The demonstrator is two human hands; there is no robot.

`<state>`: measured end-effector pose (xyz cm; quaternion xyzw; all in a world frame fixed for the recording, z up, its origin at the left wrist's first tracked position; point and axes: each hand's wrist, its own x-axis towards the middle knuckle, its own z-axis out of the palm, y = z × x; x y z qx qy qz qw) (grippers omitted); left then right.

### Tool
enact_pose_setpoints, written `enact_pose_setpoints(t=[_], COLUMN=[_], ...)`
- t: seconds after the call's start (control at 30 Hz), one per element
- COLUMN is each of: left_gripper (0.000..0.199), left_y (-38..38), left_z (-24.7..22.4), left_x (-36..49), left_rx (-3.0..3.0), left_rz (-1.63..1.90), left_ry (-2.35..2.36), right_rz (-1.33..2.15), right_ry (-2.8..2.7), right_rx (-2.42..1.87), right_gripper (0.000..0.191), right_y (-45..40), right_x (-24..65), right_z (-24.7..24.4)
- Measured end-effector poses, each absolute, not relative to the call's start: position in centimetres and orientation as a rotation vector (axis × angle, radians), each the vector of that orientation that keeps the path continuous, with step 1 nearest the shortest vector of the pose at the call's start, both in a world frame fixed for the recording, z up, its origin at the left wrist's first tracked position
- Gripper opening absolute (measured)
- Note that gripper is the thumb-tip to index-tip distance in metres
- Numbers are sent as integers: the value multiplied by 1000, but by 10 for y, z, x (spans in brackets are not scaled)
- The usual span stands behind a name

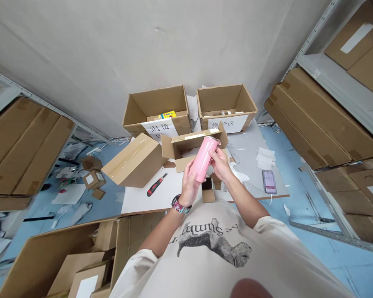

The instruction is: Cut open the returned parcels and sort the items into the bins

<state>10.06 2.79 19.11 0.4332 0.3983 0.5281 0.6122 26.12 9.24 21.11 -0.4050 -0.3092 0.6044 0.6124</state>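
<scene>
Head view: the left hand (189, 187) and right hand (220, 164) both firmly grasp a pink tumbler (202, 159), tilted and held above the table (174, 196). An open cardboard box (186, 145) sits just beyond the hands — a red-handled utility knife (157, 184) lies to their left.

Pink tumbler (202, 159), plain. Box cutter (157, 184) red and black. Watch strap (181, 204) on left wrist, multicoloured pattern. Cream T-shirt (214, 244), grey animal print, dark lettering. White desk (139, 198), pale blue floor (292, 198), brown cardboard boxes (157, 105), white label (226, 123) with black characters, pale grey shelf upright (317, 33).
</scene>
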Motion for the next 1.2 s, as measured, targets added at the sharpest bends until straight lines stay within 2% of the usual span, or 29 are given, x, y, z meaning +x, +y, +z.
enact_pose_setpoints(t=[0.1, 0.23, 0.33, 0.43, 0.5, 0.57, 0.67, 0.73, 0.9, 1.1, 1.2], left_gripper=[74, 83, 82, 63, 57, 66, 87, 93, 84, 77, 78], left_y=[31, 39, 39, 35, 32, 31, 35, 39, 41, 39, 44], left_z=[190, 172, 142, 108, 88, 72, 53, 46, 39, 34, 32], left_x=[98, 81, 58, 38, 32, 33, 42, 50, 58, 59, 61], left_rx=[1142, 1517, 1632, 1855, 2022, 2113, 2093, 2021, 1847, 1742, 1730], left_rz=[1181, 1170, 948, 755, 662, 565, 466, 457, 519, 492, 481], left_ry=[927, 973, 899, 1027, 1102, 1099, 1063, 1048, 1114, 1262, 1304], right_rz=[1389, 1365, 1243, 1088, 1025, 999, 1015, 1044, 999, 906, 900], right_ry=[-742, -803, -881, -955, -988, -1013, -1036, -1047, -1149, -1200, -1233], right_rx=[-949, -1028, -1129, -1236, -1290, -1319, -1321, -1321, -1363, -1362, -1362], right_gripper=[67, 73, 91, 121, 130, 123, 102, 92, 82, 98, 86], right_y=[93, 87, 74, 55, 44, 35, 27, 24, 16, 12, 18], right_x=[266, 283, 303, 322, 327, 327, 316, 309, 308, 318, 313], right_z=[207, 193, 175, 159, 153, 149, 146, 145, 146, 152, 149])
